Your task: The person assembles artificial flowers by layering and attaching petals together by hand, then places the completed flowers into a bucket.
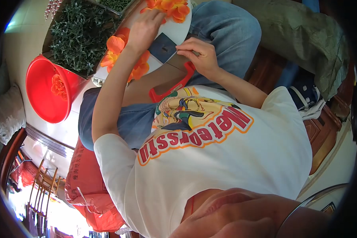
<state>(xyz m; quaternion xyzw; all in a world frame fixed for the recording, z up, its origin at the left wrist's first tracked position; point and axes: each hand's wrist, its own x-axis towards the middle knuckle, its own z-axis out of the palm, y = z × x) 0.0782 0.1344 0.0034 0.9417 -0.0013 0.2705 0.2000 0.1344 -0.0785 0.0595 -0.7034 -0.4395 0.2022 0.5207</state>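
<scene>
My left hand (145, 31) reaches over the white tabletop (183, 27), its fingers closed on the orange artificial petals (168, 8) at the far edge. My right hand (200, 56) is closed in a pinch beside the corner of a dark blue square pad (163, 47); whatever sits between the fingertips is too small to name. Under my left forearm lie more orange petals (116, 45), partly hidden by the arm.
A box of dark green artificial foliage (81, 37) stands left of the tabletop. Beside it is a red bucket (35, 93) with orange flowers inside. A red plastic piece (171, 88) lies near my lap. A red sack (87, 170) rests at my left side.
</scene>
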